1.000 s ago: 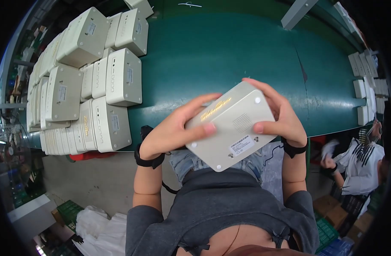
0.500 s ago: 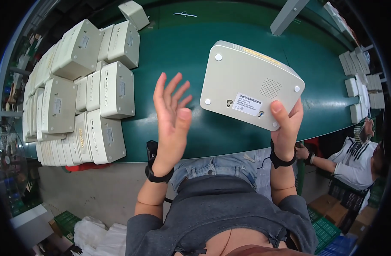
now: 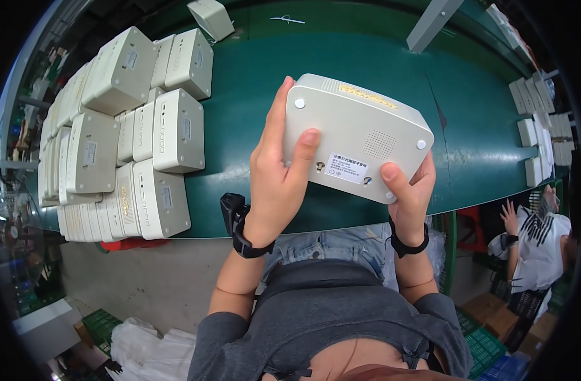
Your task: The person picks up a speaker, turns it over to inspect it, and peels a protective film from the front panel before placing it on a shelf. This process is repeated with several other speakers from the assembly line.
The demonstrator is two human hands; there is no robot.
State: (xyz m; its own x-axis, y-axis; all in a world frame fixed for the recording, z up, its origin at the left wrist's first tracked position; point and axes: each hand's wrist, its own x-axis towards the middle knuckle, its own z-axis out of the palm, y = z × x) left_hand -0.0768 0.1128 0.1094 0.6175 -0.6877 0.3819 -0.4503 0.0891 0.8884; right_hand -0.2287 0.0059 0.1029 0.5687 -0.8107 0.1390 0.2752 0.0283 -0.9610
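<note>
Between both hands I hold an off-white speaker (image 3: pixel 347 140), tilted above the green table with its flat underside facing me. On that side are round white feet, a dotted grille, a white label (image 3: pixel 346 169) and two keyhole slots. My left hand (image 3: pixel 283 166) grips the left edge, its thumb lying on the flat face and its fingers behind. At the lower right corner my right hand (image 3: pixel 409 190) is closed on the speaker, thumb in front, other fingers mostly hidden behind it.
Stacked off-white units of the same kind (image 3: pixel 179 130) fill the left of the green table (image 3: pixel 252 76). One more (image 3: pixel 211 20) stands behind them. A grey post (image 3: pixel 434 24) rises at the back right. White boxes (image 3: pixel 531 133) line the far right, near another person (image 3: pixel 541 238).
My left hand has moved right and taken hold of the speaker's left side; before, it was open and apart. The speaker has shifted slightly left. The other person has raised a hand.
</note>
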